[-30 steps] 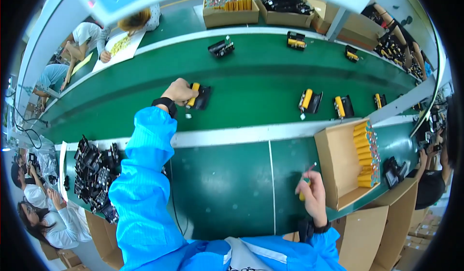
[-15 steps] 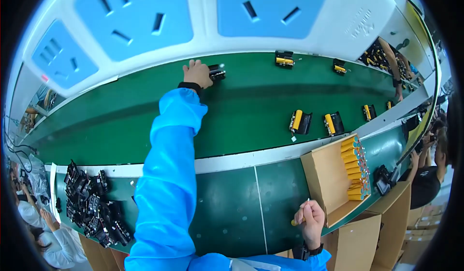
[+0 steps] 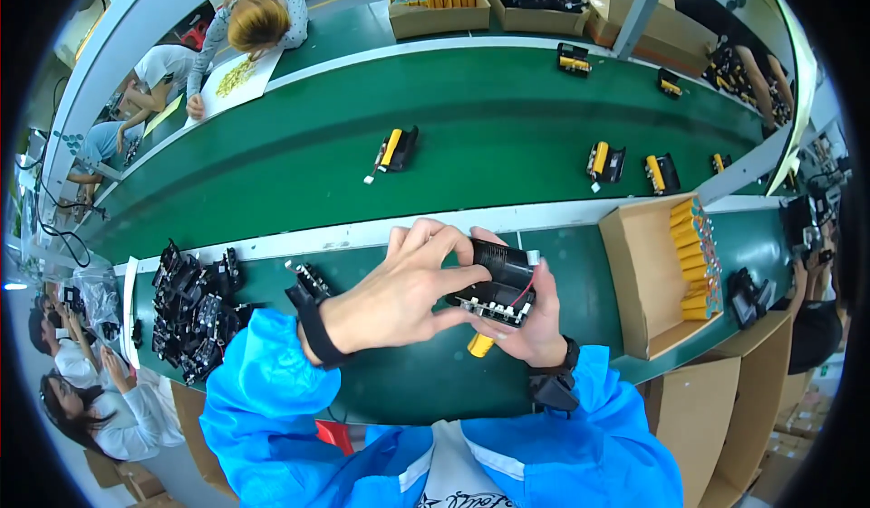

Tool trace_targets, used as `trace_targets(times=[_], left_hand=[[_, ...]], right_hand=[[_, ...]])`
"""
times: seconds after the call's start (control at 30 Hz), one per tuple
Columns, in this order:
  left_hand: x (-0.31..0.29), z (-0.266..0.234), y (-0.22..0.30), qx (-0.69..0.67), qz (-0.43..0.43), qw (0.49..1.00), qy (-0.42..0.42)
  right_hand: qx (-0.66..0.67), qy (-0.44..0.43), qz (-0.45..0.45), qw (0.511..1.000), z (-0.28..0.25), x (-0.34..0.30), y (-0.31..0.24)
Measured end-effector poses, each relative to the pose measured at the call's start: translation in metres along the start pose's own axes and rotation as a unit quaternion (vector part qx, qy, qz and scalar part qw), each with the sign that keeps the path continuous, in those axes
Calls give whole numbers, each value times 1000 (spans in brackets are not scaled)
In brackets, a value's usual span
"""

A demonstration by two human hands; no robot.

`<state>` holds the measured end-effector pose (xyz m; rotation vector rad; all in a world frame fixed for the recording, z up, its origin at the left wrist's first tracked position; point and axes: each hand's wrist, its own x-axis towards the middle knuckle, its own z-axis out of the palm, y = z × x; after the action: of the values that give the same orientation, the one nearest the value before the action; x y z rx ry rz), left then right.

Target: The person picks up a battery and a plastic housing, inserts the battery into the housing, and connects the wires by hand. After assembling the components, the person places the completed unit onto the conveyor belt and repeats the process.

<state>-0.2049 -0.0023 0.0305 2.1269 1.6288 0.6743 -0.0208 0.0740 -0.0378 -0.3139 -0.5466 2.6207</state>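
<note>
While 2 hands (image 3: 399,295) (image 3: 542,327) grip an open black casing (image 3: 509,294), a yellow cell (image 3: 480,346) shows beneath.

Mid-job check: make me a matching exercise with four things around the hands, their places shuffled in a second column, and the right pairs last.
Things
1. Black case with a red wire
2. Yellow cylinder nearest the body
3. Heap of black parts
4. Near box of yellow cylinders

Places
A. Right of the hands
B. Touched by left hand and right hand
C. Left of the hands
D. Poking out below the case

Pairs: 1-B, 2-D, 3-C, 4-A
</note>
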Motion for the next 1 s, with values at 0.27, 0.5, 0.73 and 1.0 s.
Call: trace_targets(times=[0.27, 0.5, 0.73, 1.0], left_hand=[[-37, 17, 30, 79, -25, 986, 145], [-44, 22, 29, 107, 60, 965, 234], [-39, 13, 37, 59, 91, 983, 148], [-39, 59, 55, -94, -210, 905, 357]], right_hand=[[-105, 61, -46, 992, 28, 2, 24], [-59, 26, -6, 998, 34, -5, 20], [0, -75, 27, 997, 15, -8, 18], [-129, 64, -123, 982, 9, -4, 29]])
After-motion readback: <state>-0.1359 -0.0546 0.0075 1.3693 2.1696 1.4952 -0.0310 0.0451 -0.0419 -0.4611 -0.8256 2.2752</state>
